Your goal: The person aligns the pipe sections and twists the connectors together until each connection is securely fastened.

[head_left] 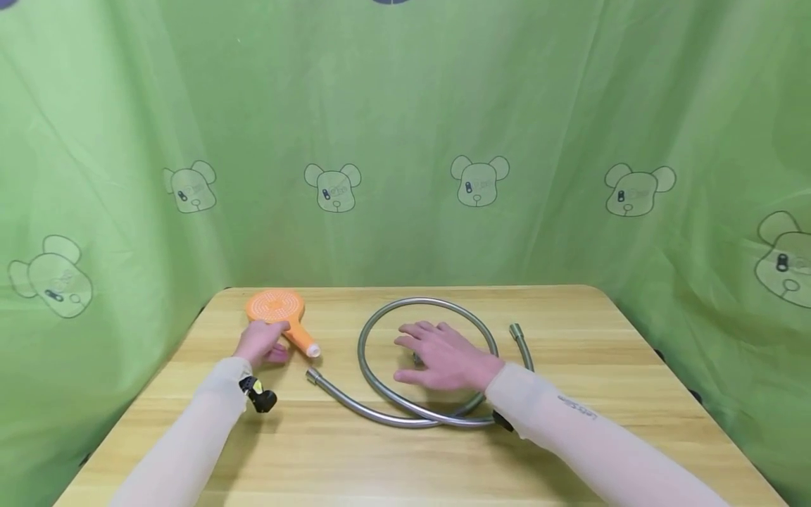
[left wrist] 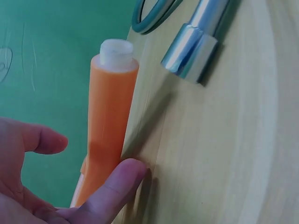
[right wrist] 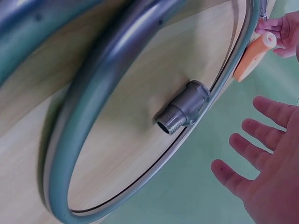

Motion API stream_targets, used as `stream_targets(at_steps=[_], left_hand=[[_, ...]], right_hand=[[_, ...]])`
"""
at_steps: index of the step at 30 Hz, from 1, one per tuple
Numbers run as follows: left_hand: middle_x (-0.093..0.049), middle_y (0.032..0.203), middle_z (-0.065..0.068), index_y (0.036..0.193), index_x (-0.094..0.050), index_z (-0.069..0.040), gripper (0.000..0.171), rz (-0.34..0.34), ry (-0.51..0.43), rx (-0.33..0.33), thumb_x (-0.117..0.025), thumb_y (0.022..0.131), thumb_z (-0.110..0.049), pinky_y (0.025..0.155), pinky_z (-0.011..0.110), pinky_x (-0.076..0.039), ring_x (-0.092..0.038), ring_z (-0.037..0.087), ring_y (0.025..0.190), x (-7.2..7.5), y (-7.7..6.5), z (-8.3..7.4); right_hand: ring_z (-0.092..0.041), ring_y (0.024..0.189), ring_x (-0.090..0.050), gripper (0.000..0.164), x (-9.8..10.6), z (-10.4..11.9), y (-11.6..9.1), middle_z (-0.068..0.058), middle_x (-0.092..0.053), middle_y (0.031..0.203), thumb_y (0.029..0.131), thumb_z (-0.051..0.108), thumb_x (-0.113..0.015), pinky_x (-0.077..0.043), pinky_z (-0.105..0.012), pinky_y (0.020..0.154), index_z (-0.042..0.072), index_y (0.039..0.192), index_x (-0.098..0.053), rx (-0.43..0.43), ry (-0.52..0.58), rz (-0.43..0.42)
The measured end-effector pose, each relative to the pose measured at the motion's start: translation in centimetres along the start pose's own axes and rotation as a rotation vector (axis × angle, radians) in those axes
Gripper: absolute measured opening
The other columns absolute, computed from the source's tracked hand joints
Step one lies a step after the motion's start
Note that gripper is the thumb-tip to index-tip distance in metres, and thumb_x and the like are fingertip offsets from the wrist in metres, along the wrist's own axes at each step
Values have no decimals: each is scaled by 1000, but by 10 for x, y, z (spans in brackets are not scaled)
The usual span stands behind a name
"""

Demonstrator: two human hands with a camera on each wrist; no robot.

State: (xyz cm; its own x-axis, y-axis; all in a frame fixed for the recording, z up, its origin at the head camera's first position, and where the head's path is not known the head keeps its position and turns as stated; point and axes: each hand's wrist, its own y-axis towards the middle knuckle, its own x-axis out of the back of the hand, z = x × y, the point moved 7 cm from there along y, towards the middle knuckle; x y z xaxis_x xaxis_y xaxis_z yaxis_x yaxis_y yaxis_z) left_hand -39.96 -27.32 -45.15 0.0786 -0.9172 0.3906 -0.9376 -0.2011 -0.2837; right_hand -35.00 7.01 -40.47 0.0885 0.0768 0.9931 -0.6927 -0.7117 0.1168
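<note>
An orange shower head (head_left: 274, 304) lies face up at the left, its handle with a white end (left wrist: 116, 51) angled toward the near right. My left hand (head_left: 258, 343) is at the handle; in the left wrist view one fingertip lies right at its side while another digit stands apart from it. My right hand (head_left: 443, 355), fingers spread, hovers over a coiled metal shower hose (head_left: 421, 301). Inside the loop lies a small metal threaded fitting (right wrist: 187, 105), mostly hidden by that hand in the head view. Nothing is between the right fingers.
One hose end (head_left: 313, 376) points toward the shower head's handle, and the other end (head_left: 515, 331) sticks up at the right of the loop. All lie on a wooden table (head_left: 380, 465). Green curtains (head_left: 405, 232) with bear drawings surround its back and sides.
</note>
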Motion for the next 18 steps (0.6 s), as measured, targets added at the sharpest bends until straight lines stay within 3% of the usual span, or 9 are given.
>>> stream_targets(at_steps=[4,9,18], left_hand=[[-61,104,30,143,-35,15,66,20,-112,34,-57,95,-24,71,35,-64,-73,27,68,-2,1,1],[-54,109,30,146,-32,12,66,32,-178,71,-58,95,-22,73,36,-64,-71,24,62,-4,2,0],[-40,119,34,149,-24,11,70,90,-237,89,-58,96,-19,79,37,-63,-69,32,74,-10,1,-1]], right_hand=[[-29,145,-39,81,-5,4,4,-7,-39,160,93,77,-39,-36,-58,116,20,150,-47,3,39,28],[-29,146,-39,78,-8,10,10,-8,-38,160,94,71,-47,-35,-53,118,19,151,-46,19,80,43],[-27,145,-40,77,-12,27,22,-5,-39,160,94,71,-46,-38,-51,117,20,151,-46,60,87,52]])
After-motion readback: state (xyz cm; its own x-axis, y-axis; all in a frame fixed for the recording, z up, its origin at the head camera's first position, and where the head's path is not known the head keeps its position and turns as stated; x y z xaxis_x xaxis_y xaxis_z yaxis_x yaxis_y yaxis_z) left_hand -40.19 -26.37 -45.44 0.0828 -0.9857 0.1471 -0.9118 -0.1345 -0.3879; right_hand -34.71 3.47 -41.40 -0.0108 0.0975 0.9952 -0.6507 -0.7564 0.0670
